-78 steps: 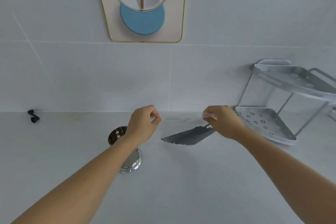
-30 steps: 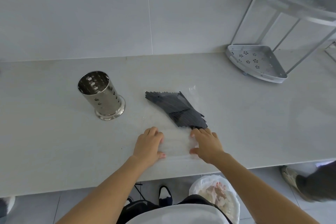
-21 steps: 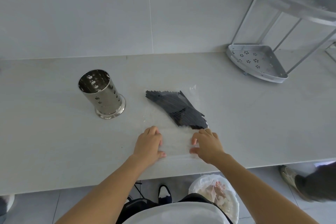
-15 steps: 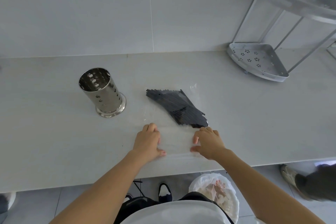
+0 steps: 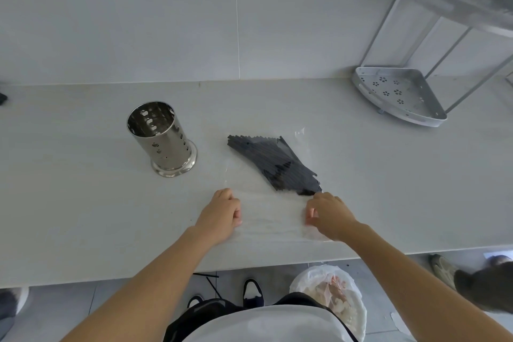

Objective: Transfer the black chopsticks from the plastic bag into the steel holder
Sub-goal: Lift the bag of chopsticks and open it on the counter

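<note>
Clear plastic bag (image 5: 273, 211) lay flat on countertop (image 5: 83, 203) w/ black chopsticks (image 5: 273, 165) inside, bundled just beyond the fingertips at the bag's far end. Left hand (image 5: 220, 215) and right hand (image 5: 329, 215) each had fingers curled, pinching the bag's near end at opposite edges. Steel holder (image 5: 162, 137) stood upright, beyond and left of left-hand fingers; no chopsticks seen in it.
</note>
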